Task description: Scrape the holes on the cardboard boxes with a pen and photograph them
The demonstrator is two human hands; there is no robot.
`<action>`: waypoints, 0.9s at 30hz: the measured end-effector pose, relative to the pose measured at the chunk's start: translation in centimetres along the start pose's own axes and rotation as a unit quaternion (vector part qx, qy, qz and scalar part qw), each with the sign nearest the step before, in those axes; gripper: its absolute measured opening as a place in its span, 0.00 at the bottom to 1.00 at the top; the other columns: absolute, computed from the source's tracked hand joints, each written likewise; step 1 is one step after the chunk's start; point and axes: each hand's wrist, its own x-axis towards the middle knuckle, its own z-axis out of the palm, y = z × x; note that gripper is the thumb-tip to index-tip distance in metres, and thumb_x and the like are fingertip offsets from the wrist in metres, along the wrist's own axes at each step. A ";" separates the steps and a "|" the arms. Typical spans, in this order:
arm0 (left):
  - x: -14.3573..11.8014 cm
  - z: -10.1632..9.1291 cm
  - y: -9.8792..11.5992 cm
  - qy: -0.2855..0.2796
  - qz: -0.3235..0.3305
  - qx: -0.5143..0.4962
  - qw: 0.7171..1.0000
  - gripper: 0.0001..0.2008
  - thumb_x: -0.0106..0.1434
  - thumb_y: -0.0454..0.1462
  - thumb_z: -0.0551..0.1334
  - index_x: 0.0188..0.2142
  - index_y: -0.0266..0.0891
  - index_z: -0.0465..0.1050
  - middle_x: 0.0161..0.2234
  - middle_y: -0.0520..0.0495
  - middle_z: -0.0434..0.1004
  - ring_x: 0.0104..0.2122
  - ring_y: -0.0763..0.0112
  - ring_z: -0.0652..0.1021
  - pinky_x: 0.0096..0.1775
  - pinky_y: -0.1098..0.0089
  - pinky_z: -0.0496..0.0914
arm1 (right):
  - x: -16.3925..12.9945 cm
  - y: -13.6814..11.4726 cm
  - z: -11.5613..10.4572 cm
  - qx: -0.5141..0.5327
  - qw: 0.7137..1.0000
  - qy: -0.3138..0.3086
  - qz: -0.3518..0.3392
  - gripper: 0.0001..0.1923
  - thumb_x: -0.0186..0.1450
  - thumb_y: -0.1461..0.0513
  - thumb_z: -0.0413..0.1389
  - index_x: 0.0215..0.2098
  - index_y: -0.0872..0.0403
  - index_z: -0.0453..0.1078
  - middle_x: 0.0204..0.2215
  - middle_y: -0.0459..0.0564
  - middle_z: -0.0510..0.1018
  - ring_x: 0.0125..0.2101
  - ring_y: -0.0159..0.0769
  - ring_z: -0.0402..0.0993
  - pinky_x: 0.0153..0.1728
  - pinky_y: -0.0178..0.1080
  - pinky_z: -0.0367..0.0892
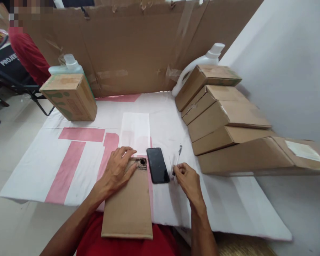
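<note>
A flat piece of brown cardboard (128, 209) lies partly on the table and partly over my lap. Near its top right corner is a dark scribbled or holed spot (142, 162); I cannot tell which. My left hand (119, 166) rests on the cardboard's upper left, thumb and fingers apart beside that spot. Right of the cardboard lies a black phone (158, 165), screen up. My right hand (188, 180), beyond the phone, pinches a thin clear pen (178, 155) by its lower end. A sheet of white paper (135, 124) lies above the cardboard.
Several cardboard boxes (245, 113) line the right side, with a white jug (200, 64) behind them. Another box (72, 103) and a bottle (72, 62) stand at the back left. A tall cardboard panel (133, 49) closes the back. A person in red sits beyond, left.
</note>
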 end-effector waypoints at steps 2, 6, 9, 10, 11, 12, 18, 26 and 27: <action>-0.1 0.0 -0.1 0.003 -0.020 0.027 0.999 0.15 0.73 0.38 0.60 0.57 0.40 0.69 0.54 0.40 0.75 0.53 0.53 0.74 0.54 0.51 0.69 | -0.7 -1.2 0.0 0.221 0.975 -0.020 -0.007 0.16 0.62 0.49 0.62 0.30 0.50 0.65 0.17 0.41 0.71 0.18 0.34 0.67 0.20 0.34 0.56; -0.2 0.3 0.3 -0.043 -0.046 0.119 0.991 0.15 0.74 0.45 0.58 0.53 0.39 0.72 0.48 0.41 0.78 0.49 0.51 0.75 0.54 0.49 0.67 | -2.7 -4.6 1.8 0.467 0.882 -0.057 -0.035 0.18 0.59 0.50 0.68 0.36 0.50 0.68 0.28 0.44 0.79 0.24 0.34 0.77 0.21 0.33 0.65; -0.2 0.4 0.6 -0.072 -0.045 0.150 0.985 0.25 0.70 0.56 0.60 0.52 0.39 0.73 0.46 0.41 0.78 0.47 0.50 0.74 0.53 0.49 0.66 | -4.1 -6.1 4.3 0.492 0.865 -0.063 -0.076 0.12 0.65 0.52 0.65 0.39 0.50 0.72 0.35 0.45 0.81 0.28 0.33 0.79 0.27 0.35 0.71; -0.2 0.4 0.6 -0.075 -0.044 0.150 0.985 0.28 0.68 0.59 0.61 0.52 0.39 0.73 0.46 0.41 0.78 0.47 0.50 0.74 0.53 0.49 0.66 | -4.4 -6.3 5.1 0.482 0.869 -0.061 -0.091 0.11 0.67 0.53 0.64 0.41 0.50 0.73 0.34 0.46 0.81 0.28 0.33 0.78 0.28 0.35 0.72; -0.2 0.4 0.6 -0.076 -0.044 0.148 0.985 0.29 0.67 0.60 0.62 0.51 0.39 0.73 0.46 0.41 0.77 0.47 0.50 0.74 0.52 0.49 0.66 | -4.6 -6.3 5.8 0.468 0.876 -0.059 -0.105 0.10 0.69 0.53 0.62 0.43 0.50 0.74 0.33 0.45 0.81 0.28 0.32 0.77 0.29 0.35 0.71; -0.2 0.4 0.6 -0.077 -0.044 0.146 0.985 0.29 0.66 0.61 0.62 0.50 0.39 0.73 0.46 0.42 0.77 0.47 0.50 0.74 0.52 0.50 0.66 | -4.7 -6.2 6.3 0.451 0.883 -0.056 -0.118 0.10 0.70 0.54 0.61 0.44 0.51 0.75 0.31 0.45 0.81 0.27 0.31 0.76 0.30 0.35 0.71; 0.0 0.4 0.5 -0.083 -0.049 0.141 0.985 0.28 0.66 0.61 0.61 0.47 0.39 0.72 0.45 0.42 0.77 0.45 0.53 0.74 0.52 0.51 0.65 | -4.6 -6.3 6.3 0.368 0.914 -0.051 -0.164 0.10 0.71 0.54 0.60 0.40 0.52 0.77 0.28 0.45 0.80 0.26 0.32 0.73 0.31 0.36 0.70; 0.0 0.2 0.6 -0.077 -0.048 0.113 0.990 0.26 0.67 0.60 0.62 0.49 0.41 0.73 0.45 0.43 0.78 0.46 0.53 0.74 0.52 0.52 0.64 | -4.6 -6.3 4.9 0.304 0.933 -0.083 -0.172 0.12 0.71 0.52 0.59 0.39 0.52 0.76 0.26 0.46 0.79 0.26 0.33 0.72 0.28 0.35 0.67; 0.0 0.2 0.6 -0.078 -0.049 0.112 0.989 0.26 0.67 0.60 0.62 0.48 0.41 0.73 0.45 0.43 0.78 0.45 0.53 0.74 0.52 0.52 0.64 | -4.6 -6.2 4.7 0.305 0.932 -0.088 -0.173 0.12 0.71 0.53 0.59 0.38 0.52 0.76 0.26 0.45 0.79 0.25 0.33 0.72 0.28 0.35 0.67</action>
